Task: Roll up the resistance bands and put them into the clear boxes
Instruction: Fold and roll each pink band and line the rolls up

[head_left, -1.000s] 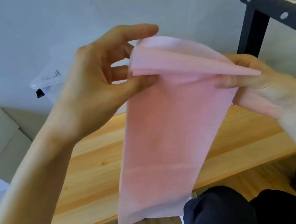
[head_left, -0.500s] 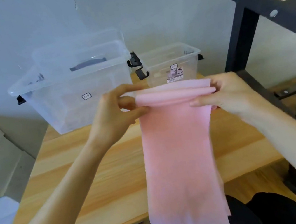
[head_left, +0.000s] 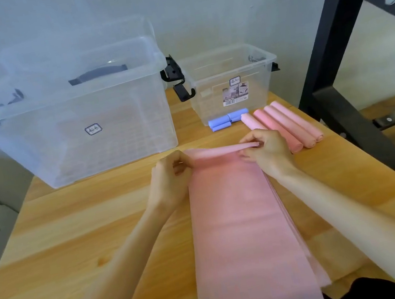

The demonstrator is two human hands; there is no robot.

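A light wooden table (head_left: 75, 233) stands against a pale wall; a black metal frame (head_left: 326, 56) rises at its right edge. We see a pink resistance band (head_left: 240, 233) lying flat down the middle of the table, its near end hanging over the front edge. At the band's far end our left hand (head_left: 170, 179) and right hand (head_left: 269, 153) each pinch a corner of the first narrow fold, fingers curled on the material. Along the back edge sit a large clear box (head_left: 70, 123) toward the left corner and a small clear box (head_left: 229, 82) beside it, both open-topped. In front of the small box lie rolled blue bands (head_left: 225, 120); just right of them, four rolled pink bands (head_left: 285, 125) lie side by side, touching.
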